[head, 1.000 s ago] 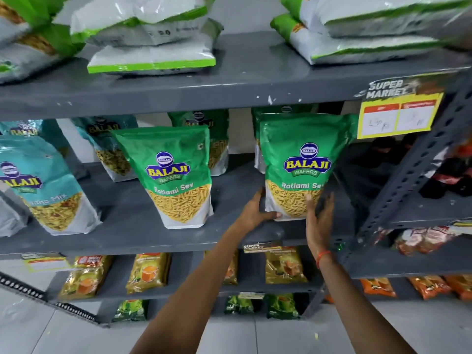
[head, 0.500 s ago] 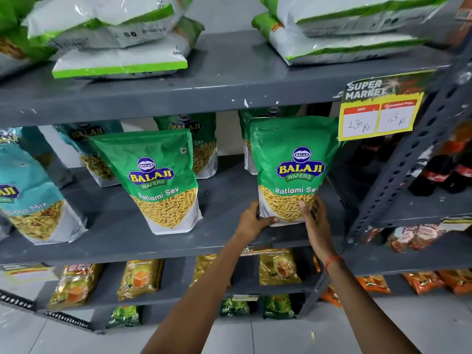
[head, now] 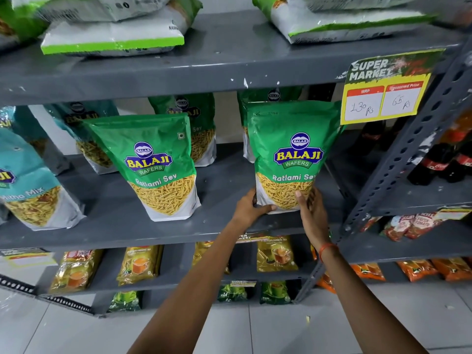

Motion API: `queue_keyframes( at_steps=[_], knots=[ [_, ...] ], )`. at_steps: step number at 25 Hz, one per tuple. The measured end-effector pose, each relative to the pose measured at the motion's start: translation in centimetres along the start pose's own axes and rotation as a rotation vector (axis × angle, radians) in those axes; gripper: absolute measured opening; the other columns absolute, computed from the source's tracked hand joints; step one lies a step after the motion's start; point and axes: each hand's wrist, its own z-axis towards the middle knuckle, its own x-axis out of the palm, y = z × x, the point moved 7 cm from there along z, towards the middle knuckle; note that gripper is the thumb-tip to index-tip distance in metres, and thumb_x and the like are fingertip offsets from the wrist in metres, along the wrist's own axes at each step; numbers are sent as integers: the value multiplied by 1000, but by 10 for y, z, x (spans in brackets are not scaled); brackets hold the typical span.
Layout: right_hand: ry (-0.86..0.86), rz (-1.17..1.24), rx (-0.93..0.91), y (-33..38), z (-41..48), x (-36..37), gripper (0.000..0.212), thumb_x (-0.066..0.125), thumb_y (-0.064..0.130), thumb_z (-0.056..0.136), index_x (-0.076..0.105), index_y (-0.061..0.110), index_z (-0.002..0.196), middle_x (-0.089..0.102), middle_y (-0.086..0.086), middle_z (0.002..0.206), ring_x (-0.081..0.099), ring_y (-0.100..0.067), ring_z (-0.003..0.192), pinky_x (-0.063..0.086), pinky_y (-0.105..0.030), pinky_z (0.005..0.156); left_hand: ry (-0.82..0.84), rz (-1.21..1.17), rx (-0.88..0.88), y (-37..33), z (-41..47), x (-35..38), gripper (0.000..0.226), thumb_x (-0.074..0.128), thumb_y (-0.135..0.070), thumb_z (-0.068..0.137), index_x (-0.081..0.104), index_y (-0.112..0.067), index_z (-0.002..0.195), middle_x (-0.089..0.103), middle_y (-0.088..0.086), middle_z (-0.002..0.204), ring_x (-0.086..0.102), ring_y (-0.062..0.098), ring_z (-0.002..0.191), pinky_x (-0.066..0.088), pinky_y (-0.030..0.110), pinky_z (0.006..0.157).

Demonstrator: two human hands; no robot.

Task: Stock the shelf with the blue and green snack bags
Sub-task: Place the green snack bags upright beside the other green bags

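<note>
**Green Ratlami Sev bag, middle shelf, right end**

Held green bag (head: 291, 154): upright near the front edge of the grey middle shelf (head: 224, 185), just left of the perforated upright post (head: 398, 159). Gripped at its base from both sides. Left hand (head: 249, 208): fingers wrapped round the lower left corner, thumb across the front. Right hand (head: 313, 213): fingers spread flat against the lower right side; orange wrist band (head: 328, 249).

Count, middle shelf: green bags, four — held one, second front bag (head: 153, 167) to its left, two behind (head: 196, 129) (head: 255, 98). Blue bags, at least three at left (head: 28, 182), partly cut off.

Top shelf: flat white-and-green bags (head: 112, 39), count unclear. Yellow price tag (head: 383, 95) on the upper shelf edge: two boxes, 130 Rs and 65 Rs.
</note>
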Motion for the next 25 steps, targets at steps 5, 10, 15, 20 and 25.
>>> queue_keyframes(
  at_steps=[5,10,15,20,25],
  knots=[
    [-30,-5,30,-5,0,-2,80,50,70,69,40,23,133,55,-3,132,53,-18,118,45,-25,88,2,6,-1,-2,-3,1,72,80,-32,67,47,-19,129,59,6,132,56,25,119,47,40,100],
    [-362,-58,-172,34,-25,-2,60,50,40,91,32,7,138,35,-16,143,40,-17,129,39,-22,104,-54,205,60,-24,-26,-12,85,70,-39,76,25,-19,145,42,7,148,44,28,131,42,43,106],
    [-386,18,-484,115,-51,76,39,44,14,95,41,-1,130,42,-14,132,42,-22,126,36,-28,107,-519,211,533,-79,-98,-101,61,48,-32,93,25,-12,145,32,3,153,35,9,135,33,23,108],
    [-81,49,-367,125,-57,203,50,49,30,93,37,6,136,41,-11,140,39,-20,133,33,-33,112,-856,204,513,-37,-125,-226,95,62,-40,82,3,-5,147,5,4,157,5,13,147,11,33,121],
    [199,118,-4,62,-66,266,62,65,63,68,50,25,115,63,5,116,59,-11,110,47,-13,84,-316,-47,131,84,-79,-268,103,77,-41,68,14,-19,146,31,2,153,33,16,139,36,31,111]
  ],
)
